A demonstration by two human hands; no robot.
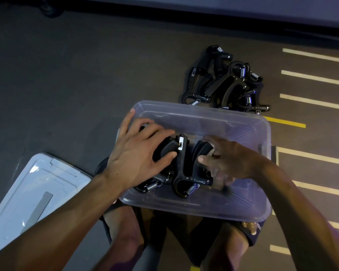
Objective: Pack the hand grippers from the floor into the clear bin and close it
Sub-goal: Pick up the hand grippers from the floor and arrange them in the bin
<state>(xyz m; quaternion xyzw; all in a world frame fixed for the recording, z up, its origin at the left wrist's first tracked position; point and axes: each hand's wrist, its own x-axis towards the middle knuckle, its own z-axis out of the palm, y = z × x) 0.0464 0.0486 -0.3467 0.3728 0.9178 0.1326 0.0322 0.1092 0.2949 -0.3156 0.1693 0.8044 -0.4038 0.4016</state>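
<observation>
Dark gym floor (67, 85) carries everything. Left hand (137, 155) lies spread, fingers curled over a black hand gripper (181, 165) in the clear bin (249, 196); right hand (229, 163) pinches its other handle. Nestle it flat toward the bin's near-left corner, keeping the far-right half free. Remaining grippers (226, 83) lie heaped beyond the far rim; lid (31, 192) waits left.

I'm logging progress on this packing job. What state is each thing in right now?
Clear bin: open, lid off, partly filled.
Lid: lying flat on the floor left of the bin.
Hand grippers in the bin: lying side by side, both hands on them.
Pile of hand grippers: on the floor beyond the bin, unpacked.
Left hand: pressing on a gripper in the bin.
Right hand: fingers on a gripper handle; blurred.
</observation>
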